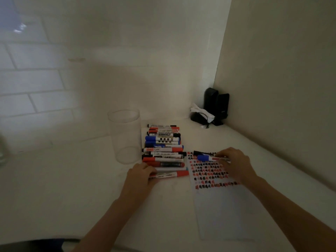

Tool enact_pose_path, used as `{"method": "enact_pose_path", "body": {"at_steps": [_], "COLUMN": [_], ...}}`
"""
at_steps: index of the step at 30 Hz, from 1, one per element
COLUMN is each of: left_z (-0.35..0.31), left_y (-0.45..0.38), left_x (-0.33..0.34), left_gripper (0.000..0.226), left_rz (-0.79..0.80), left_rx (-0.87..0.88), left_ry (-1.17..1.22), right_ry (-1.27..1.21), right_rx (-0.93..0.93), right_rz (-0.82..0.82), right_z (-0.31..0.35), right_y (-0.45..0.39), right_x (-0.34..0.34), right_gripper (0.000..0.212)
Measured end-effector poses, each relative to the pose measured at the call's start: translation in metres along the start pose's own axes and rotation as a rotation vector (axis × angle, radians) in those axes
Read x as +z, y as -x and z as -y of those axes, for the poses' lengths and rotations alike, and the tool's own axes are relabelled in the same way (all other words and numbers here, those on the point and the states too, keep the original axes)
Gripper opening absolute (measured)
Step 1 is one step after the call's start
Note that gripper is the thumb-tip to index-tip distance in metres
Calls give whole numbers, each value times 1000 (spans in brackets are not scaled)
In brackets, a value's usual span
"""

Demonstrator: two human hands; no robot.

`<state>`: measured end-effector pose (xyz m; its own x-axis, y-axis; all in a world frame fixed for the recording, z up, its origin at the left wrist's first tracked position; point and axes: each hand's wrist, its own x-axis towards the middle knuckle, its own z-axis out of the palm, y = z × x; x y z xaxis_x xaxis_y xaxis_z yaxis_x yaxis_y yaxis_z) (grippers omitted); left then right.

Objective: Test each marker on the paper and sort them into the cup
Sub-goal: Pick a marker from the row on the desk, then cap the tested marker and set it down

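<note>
You are working at a white counter (72, 188) set in a corner. Going from the left, the clear cup (125, 135) is standing upright and holding no markers, just left of the marker stack (163, 148). The stack's markers are lying side by side with their long axes running left to right.

Your left hand (140, 176) is lying at the near end of the stack, its fingers closing on the red-capped marker (169, 174). That marker is also lying left to right, cap pointing right toward the paper (218, 206).

Your right hand (234, 164) is resting on the far part of the paper, over rows of red and black test marks. Its fingers are pinching the blue-capped marker (209, 158), whose cap is pointing left. A black marker (201, 153) is lying just beyond it, apparently not gripped.

Judgement: the cup is lying left of both hands, and the left hand is nearer to it. Any marker bound for the cup is needing a turn from flat to upright.
</note>
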<state>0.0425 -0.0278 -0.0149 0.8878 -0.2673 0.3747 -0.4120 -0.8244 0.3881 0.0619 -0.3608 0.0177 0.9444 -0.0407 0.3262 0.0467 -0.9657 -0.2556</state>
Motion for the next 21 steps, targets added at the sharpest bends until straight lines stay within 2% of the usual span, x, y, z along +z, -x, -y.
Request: {"method": "enact_pose_path", "body": {"at_steps": [2,4,7,9,11,13,17,19,21], "left_z": [0,0,-5,-16,-32,-52,-86,-88,-79], "left_y": [-1,-1,1,3,6,12,26,29,29], "left_x": [2,2,-1,-5,-8,-13,-34,-42,-42], "left_gripper": [18,17,14,16,18,19,21,25,20], "left_rz": [9,28,3,-18,-8,11,40,50,30], "left_rx": [4,8,-10,-66,-91,-46,31,47,55], "left_ry": [11,11,101,194,259,323,501,544,506], "right_ry": [68,84,-152,-291,-228,-155,-120,-202,-528], "right_rx": [31,19,-88,-125,-237,-315,-379,-310,-75], "right_rz": [46,-25,-193,-118,-37,-64,-244,-227,-129], "right_z": [3,12,48,76,95,102,99,98,102], "right_y": [-8,-8,17,45,70,81,80,82,86], "right_x": [5,3,-11,-18,-12,-3,-5,-19,-33], "right_gripper": [20,22,25,31,44,49,27,12,11]}}
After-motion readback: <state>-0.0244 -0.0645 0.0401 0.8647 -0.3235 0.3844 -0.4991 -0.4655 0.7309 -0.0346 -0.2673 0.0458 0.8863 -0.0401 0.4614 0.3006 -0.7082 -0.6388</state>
